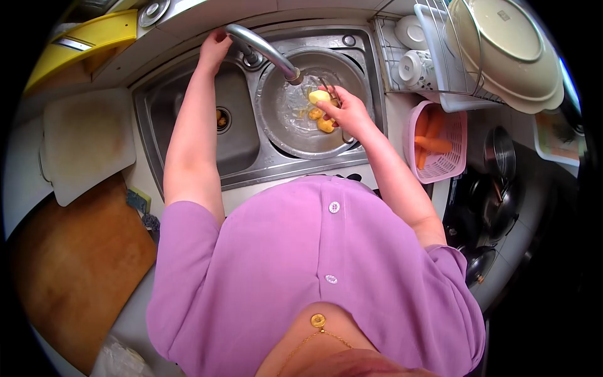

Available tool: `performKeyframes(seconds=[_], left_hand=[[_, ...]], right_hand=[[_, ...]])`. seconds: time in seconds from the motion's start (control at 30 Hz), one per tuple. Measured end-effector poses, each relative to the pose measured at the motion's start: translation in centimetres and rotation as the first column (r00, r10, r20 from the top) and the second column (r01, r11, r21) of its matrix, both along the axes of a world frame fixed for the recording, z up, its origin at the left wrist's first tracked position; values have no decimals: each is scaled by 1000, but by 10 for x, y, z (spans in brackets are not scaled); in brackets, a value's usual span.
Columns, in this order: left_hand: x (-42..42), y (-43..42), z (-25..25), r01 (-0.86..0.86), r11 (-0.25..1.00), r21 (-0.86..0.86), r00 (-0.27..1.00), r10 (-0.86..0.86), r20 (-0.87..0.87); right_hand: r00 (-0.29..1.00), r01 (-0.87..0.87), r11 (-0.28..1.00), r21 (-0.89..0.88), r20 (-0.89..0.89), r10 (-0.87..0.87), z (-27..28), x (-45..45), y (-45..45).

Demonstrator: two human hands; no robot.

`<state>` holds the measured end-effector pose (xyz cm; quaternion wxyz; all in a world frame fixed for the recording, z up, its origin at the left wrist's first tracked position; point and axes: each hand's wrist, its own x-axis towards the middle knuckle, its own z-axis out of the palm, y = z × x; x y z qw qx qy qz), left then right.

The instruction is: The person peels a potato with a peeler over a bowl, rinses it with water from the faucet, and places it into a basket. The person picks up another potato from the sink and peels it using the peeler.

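My left hand (215, 48) is closed at the faucet's handle, whose surface it mostly hides, just left of the curved metal spout (262, 51). Over the round metal basin (270, 119) in the right sink, my right hand (344, 112) holds a pale peeled potato (319, 97) together with a thin metal peeler (333, 90). Below that hand, yellowish potatoes (325, 125) and thin peelings (300, 100) lie in the basin. The spout's tip is at the upper left of the held potato.
A pink basket (461, 141) of carrots (434, 144) stands right of the sink, below a dish rack (383, 56). Dark pans (500, 207) are farther right. At left are the empty sink bowl (242, 141), a white cutting board (88, 135) and a brown board (81, 257).
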<state>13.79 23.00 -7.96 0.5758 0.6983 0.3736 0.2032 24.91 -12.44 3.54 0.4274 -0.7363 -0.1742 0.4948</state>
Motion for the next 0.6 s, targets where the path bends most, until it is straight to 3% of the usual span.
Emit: performKeyframes(seconds=[0.07,0.1,0.17,0.2,0.33,0.4,0.47,0.5,0.53,0.57,0.6], left_hand=[[-13,-18,14,-149,979,142,971,172,-163],[-21,-29,18,-148,978,146,972,172,-161],[-39,-58,16,-203,970,137,960,225,-170],[-48,-75,10,-146,984,101,988,150,-36],[-59,-152,42,-69,990,125,998,68,9],[-65,-176,41,18,987,161,998,-9,-55],[-71,-196,40,84,985,151,993,-71,-90],[-75,-203,38,119,979,168,988,-99,-122],[-80,-210,37,139,976,168,986,-122,-112],[-84,-214,36,181,964,195,975,-150,-167],[-84,-214,38,221,949,223,960,-171,-223]], right_hand=[[992,-72,997,14,106,70,10,0,-2],[992,-71,997,18,108,68,17,2,-2],[994,-111,992,58,-6,112,31,6,-5],[994,-110,992,63,-7,111,30,8,-6],[998,-46,990,132,58,38,23,9,-12],[966,-85,974,209,-222,132,27,11,-17],[910,-84,978,193,-385,154,15,13,-20],[936,-333,942,31,134,326,-10,12,-21],[654,-451,859,-243,565,503,-36,10,-24],[438,-463,770,-438,642,629,-48,8,-31],[489,-452,808,-379,652,579,-55,5,-37]])
